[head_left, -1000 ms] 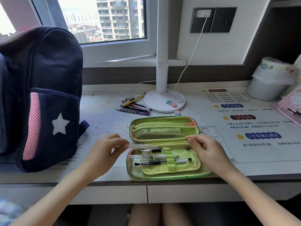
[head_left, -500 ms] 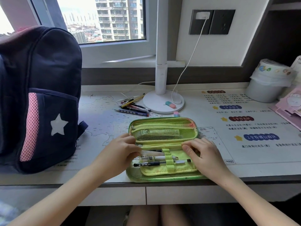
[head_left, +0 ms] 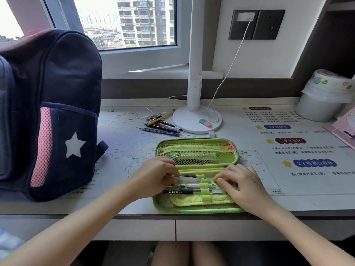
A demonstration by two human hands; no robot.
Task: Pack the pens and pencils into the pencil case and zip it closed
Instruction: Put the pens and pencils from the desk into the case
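We're pinching a clear plastic pen [head_left: 187, 178] w/ left grip [head_left: 153, 177] inside the open lime-green fabric pencil case [head_left: 196, 208], lying at front edge of the tabletop [head_left: 288, 204]; right grip [head_left: 244, 186] is resting curled on the case's right end, can't tell if clamped.

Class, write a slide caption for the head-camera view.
Left hand holds a clear pen in the open green pencil case; right hand rests on it.

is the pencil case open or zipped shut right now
Open. The pencil case lies spread flat, its mesh lid half folded back, and pens show under the elastic loops inside.
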